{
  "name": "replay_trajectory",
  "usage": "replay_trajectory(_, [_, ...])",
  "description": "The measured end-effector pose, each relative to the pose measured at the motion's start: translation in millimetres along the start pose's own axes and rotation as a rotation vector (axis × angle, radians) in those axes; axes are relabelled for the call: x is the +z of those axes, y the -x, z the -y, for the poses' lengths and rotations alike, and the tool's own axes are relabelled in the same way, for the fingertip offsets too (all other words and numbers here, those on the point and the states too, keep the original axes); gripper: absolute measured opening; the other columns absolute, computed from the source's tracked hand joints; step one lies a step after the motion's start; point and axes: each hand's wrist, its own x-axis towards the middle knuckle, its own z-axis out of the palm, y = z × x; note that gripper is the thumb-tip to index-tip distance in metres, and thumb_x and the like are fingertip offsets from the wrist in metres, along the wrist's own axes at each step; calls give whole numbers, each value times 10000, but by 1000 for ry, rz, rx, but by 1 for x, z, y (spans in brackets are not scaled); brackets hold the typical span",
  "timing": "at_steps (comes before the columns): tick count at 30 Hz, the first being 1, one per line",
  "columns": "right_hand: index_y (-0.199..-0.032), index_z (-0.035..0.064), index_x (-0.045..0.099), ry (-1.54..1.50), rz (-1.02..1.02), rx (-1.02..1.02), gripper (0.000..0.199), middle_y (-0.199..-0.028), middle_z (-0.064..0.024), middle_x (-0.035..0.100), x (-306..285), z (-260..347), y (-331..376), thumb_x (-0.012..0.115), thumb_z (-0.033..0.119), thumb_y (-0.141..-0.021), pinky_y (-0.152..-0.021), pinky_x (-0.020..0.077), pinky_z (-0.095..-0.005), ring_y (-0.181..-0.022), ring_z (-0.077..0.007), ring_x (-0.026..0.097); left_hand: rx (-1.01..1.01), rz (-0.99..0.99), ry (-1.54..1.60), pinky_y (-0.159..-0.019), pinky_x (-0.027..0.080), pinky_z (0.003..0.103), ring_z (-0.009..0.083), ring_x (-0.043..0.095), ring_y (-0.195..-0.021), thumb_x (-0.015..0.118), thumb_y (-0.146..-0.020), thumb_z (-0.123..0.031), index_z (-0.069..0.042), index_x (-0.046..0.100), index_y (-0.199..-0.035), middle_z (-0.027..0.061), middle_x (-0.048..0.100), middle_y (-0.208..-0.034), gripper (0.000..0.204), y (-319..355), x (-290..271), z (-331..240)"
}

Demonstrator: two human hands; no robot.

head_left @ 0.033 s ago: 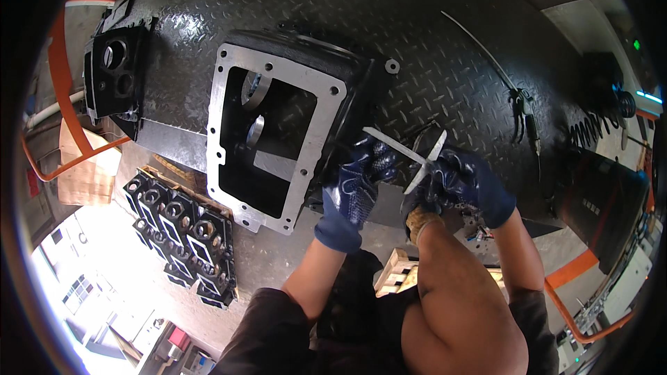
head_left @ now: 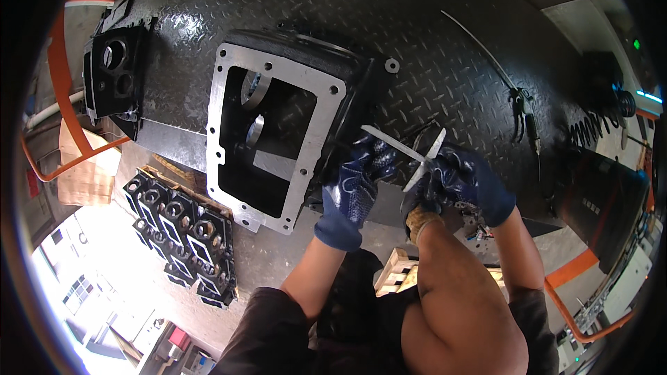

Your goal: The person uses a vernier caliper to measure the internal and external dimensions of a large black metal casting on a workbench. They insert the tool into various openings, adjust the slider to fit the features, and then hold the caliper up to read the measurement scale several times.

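A pale grey metal caliper [head_left: 399,144], its straight bar crossed by tapered jaws, is held over the tread-plate bench. The fingers of my gloved right hand [head_left: 467,179] close around it beside the crossing. My gloved left hand [head_left: 353,184] is bent inward under the bar's far-left end; its fingertips are partly hidden, so what they grip does not show. Between my arms another person's hand [head_left: 425,217], in a dark glove with a tan cuff, reaches up beneath the jaws. Left of my left hand stands a large black casting [head_left: 326,125] with a bare metal rectangular flange.
A second black casting [head_left: 114,69] stands at the far left. Several black parts [head_left: 182,236] lie in rows below. An air blow gun [head_left: 522,107] with a long nozzle rests at right, near a coiled hose [head_left: 594,128]. A washer [head_left: 392,66] lies beyond the large casting.
The caliper has shifted very slightly to the left. The hands and everything else look the same.
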Motion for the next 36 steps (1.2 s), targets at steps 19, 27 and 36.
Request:
replay_trajectory(19, [-1180,-8,543,259,-129,-113,447,-1099,-172,632,3,1,-8,725,93,-784,-871,483,-301,-989,-193,622,46,-174,-460,-1020,416,367,307,528,-1168,412,-901,33,67,413,-1311,218,496,-1301,411,4,-25,8])
replay_trajectory(27, [-1115,-49,590,293,-156,-188,296,-995,-111,659,9,5,-8,636,22,-831,-828,474,-269,-899,-93,566,-131,-26,-7,-984,444,364,312,537,-1161,417,-847,111,50,412,-1307,215,524,-1269,464,-2,-43,1])
replay_trajectory(36, [-1029,4,629,286,-110,-139,269,-962,-161,640,12,26,-15,699,119,-795,-801,487,-318,-901,-220,641,360,-206,-871,-930,467,318,215,586,-1052,473,-872,58,11,524,-1218,141,581,-1198,352,4,-18,14])
